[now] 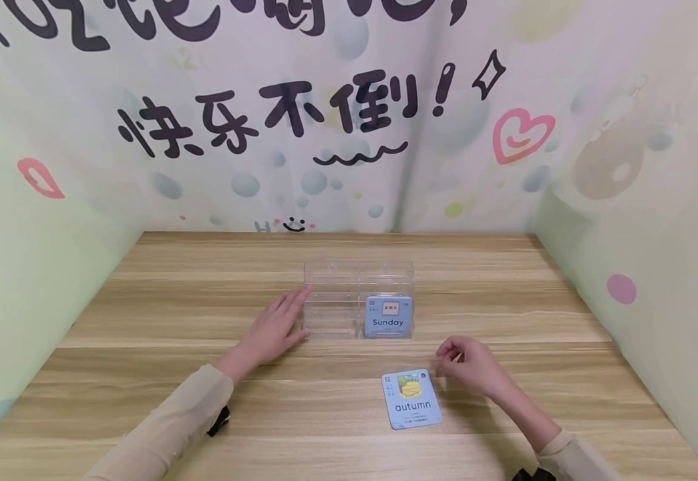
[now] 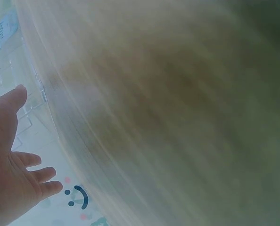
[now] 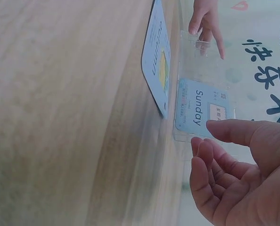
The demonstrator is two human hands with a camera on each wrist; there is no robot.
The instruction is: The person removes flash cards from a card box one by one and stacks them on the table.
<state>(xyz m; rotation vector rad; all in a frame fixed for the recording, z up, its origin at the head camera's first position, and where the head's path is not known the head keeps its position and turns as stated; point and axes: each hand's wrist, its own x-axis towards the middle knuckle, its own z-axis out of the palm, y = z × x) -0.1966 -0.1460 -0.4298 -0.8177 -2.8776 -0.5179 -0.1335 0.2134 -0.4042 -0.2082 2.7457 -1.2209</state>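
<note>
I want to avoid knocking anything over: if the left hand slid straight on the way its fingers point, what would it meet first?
The left hand already has its fingers at the clear acrylic holder, on its left end; contact looks likely, though depth is unclear. Sliding on would probably push the holder.

The left hand (image 1: pixel 273 331) lies flat and low, palm down, with its fingers (image 1: pixel 293 302) straight and stretched forward, the thumb held a little apart. Its forearm, in a beige sleeve (image 1: pixel 171 424), comes in from the lower left. The right hand (image 1: pixel 467 364) has loosely curled fingers (image 3: pixel 207 162) and holds nothing; its wrist is slightly bent.
</note>
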